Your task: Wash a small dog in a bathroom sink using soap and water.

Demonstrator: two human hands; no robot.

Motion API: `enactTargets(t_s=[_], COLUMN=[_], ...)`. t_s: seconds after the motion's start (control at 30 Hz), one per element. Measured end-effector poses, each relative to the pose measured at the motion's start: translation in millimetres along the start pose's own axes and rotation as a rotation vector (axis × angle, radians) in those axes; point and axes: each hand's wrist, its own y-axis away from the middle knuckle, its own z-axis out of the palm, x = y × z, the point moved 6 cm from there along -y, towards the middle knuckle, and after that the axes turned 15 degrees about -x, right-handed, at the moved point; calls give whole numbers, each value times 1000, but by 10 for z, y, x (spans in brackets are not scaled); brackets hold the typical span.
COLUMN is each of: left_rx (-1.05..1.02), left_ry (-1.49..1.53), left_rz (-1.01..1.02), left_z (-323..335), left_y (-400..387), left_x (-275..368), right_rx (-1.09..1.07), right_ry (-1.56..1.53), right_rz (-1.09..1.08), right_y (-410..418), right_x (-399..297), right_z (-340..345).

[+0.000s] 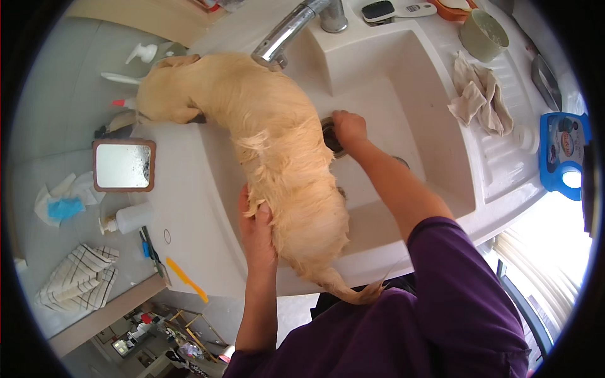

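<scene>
A cream-coloured dog [288, 146] with damp-looking, clumped fur stands in a white sink [392, 104]. Its head hangs over the sink's left side, and its tail reaches my purple shirt. My left hand [259, 227] grips the dog's left flank, thumb on the fur and the other fingers partly hidden underneath. On the sink floor, my right hand [350, 128] is at the round drain [329, 139], its fingers curled at the rim. Whether it holds anything there is hidden. Above the dog's shoulders juts a chrome faucet [288, 35].
On the right drainboard lie a beige cloth [482, 99], a green cup [483, 35] and a blue jug [565, 146]. A brush [378, 10] is behind the basin. Leftward are a framed mirror [124, 165], a pump bottle [134, 218], a yellow strip-like object [186, 279] and a checked towel [80, 279].
</scene>
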Motion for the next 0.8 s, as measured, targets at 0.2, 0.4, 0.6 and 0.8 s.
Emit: enactTargets(t_s=[0.2, 0.4, 0.6, 0.8], left_rx=[-109, -167, -343, -250], left_ry=[7, -4, -185, -163], left_rz=[-5, 19, -136, -34], left_z=[94, 85, 30, 221], left_y=[-143, -621, -263, -60], left_x=[14, 482, -148, -25], right_rx=[-124, -356, -633, -871], right_ry=[-687, -1224, -1906, -2045], right_rz=[-2, -372, -690, -295], right_y=[334, 1394, 766, 1243], right_x=[430, -883, -1178, -1068], right_z=[-349, -977, -1277, -833])
